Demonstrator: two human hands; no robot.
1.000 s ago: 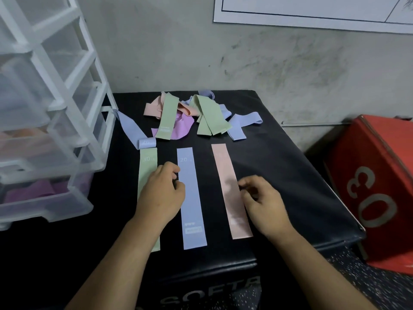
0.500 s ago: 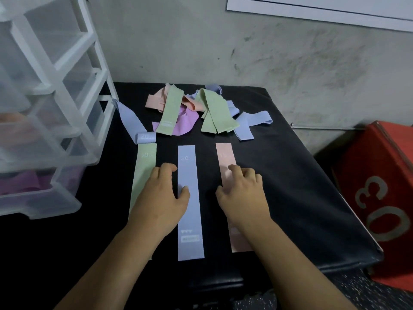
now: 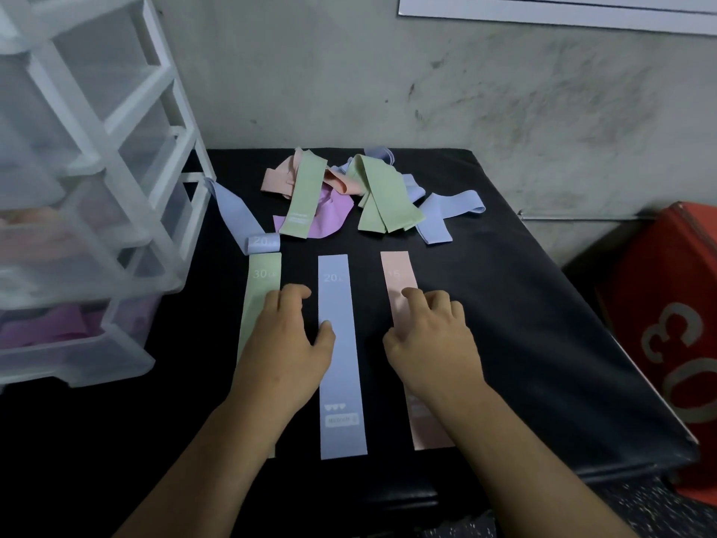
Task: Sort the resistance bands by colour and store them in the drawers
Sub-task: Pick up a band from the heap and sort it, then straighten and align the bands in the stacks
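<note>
Three bands lie flat side by side on the black box top: a green band, a blue band and a pink band. My left hand rests palm down over the green band, its thumb touching the blue band's edge. Fingers apart, my right hand presses flat on the pink band. A pile of mixed bands in green, pink, purple and blue lies at the back. One more blue band trails toward the clear drawer unit.
The drawer unit stands at the left; its lowest drawer holds purple bands and a higher one holds pinkish ones. A red box marked 30 sits on the floor at the right. A concrete wall closes the back.
My right hand has moved left from beside the pink band onto it and slid forward along it. My left hand has stayed on the green band, fingers flattening.
</note>
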